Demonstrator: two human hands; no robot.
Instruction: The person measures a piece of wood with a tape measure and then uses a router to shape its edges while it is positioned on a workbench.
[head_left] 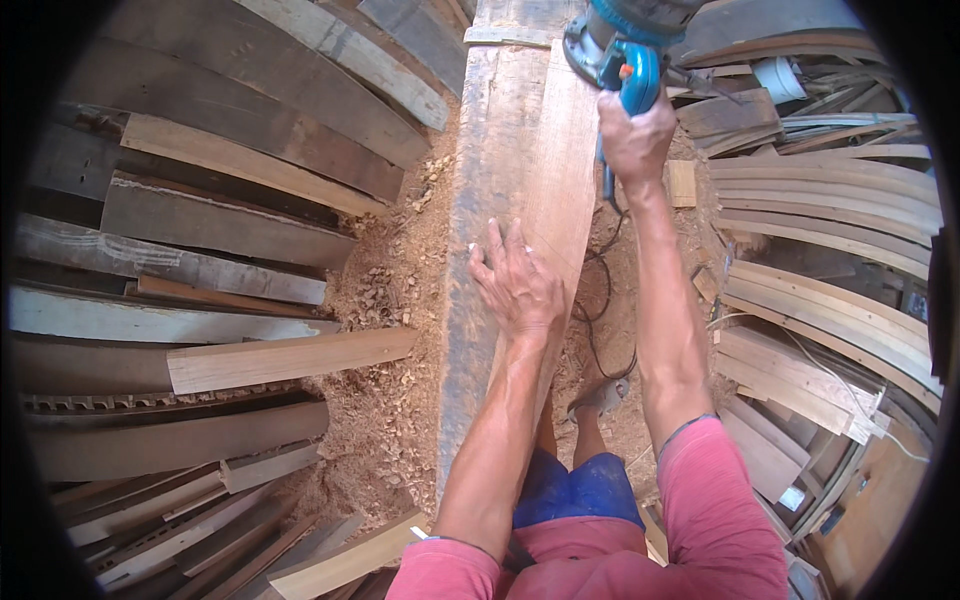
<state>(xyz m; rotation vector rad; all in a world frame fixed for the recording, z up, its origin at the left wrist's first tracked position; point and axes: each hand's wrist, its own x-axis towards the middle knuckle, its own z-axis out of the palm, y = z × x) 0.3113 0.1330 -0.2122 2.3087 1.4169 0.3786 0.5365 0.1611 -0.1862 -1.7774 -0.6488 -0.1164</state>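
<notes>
My right hand [638,137] is wrapped round the handle of a teal router [640,72], its round metal base at the far end of a light reddish board [566,130]. That board lies along the right side of a long, worn, dark-stained plank [478,150]. My left hand [520,280] presses flat on the board, fingers apart, holding nothing. Where the router meets the wood is hidden, so contact cannot be told. A small wooden strip [508,36] lies across the plank's far end.
A black cord [592,340] loops down right of the plank, near my foot [600,393]. Wood shavings [375,355] cover the floor. Boards [230,220] are stacked at the left; curved timber pieces [830,215] are piled at the right. A white container [780,78] sits at the far right.
</notes>
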